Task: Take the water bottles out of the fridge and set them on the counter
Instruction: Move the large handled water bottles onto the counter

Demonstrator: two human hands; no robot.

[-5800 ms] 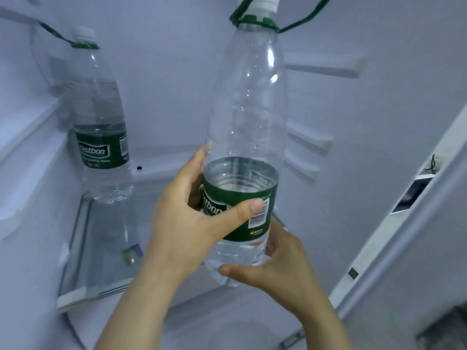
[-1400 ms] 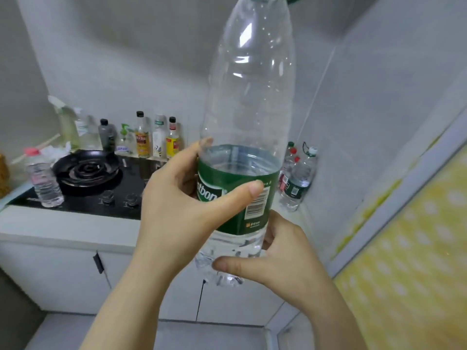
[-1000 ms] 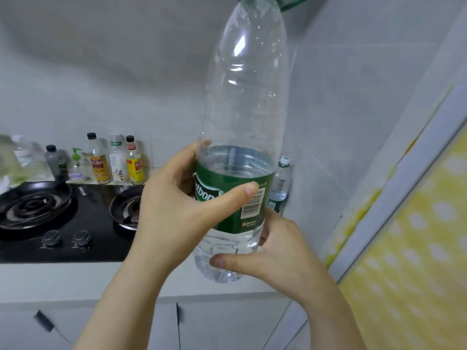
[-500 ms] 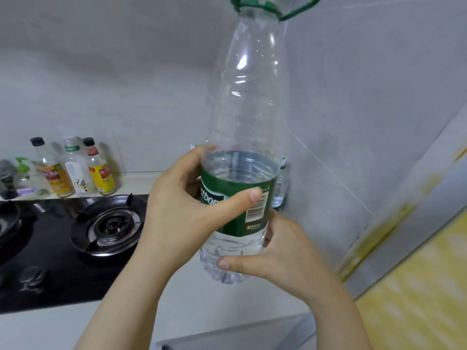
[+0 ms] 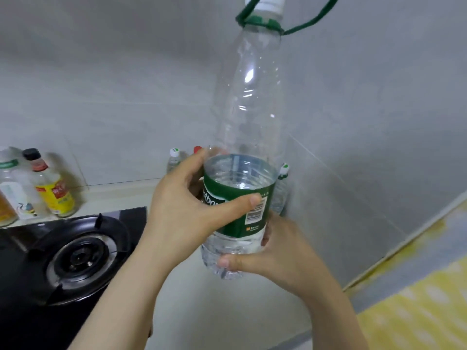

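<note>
A large clear water bottle (image 5: 249, 117) with a green label, white cap and green carry strap is upright in front of me, about a third full. My left hand (image 5: 187, 210) grips it around the label, thumb across the front. My right hand (image 5: 275, 253) holds its base from the right. The bottle hangs above the pale counter (image 5: 227, 311), not touching it. Behind it, in the wall corner, stand three small bottles: one with a white-green cap (image 5: 174, 160), one with a red cap (image 5: 197, 149), and one (image 5: 281, 188) to the right, mostly hidden.
A black gas hob with a burner (image 5: 78, 258) fills the counter's left side. Sauce bottles (image 5: 50, 188) line the ledge at the back left. Grey tiled walls meet in a corner behind the bottle. A yellow patterned surface (image 5: 417, 299) lies at the right.
I have carried the bottle from the fridge to the kitchen counter. Over the last second the view has closed in on the counter corner; both hands keep the same hold.
</note>
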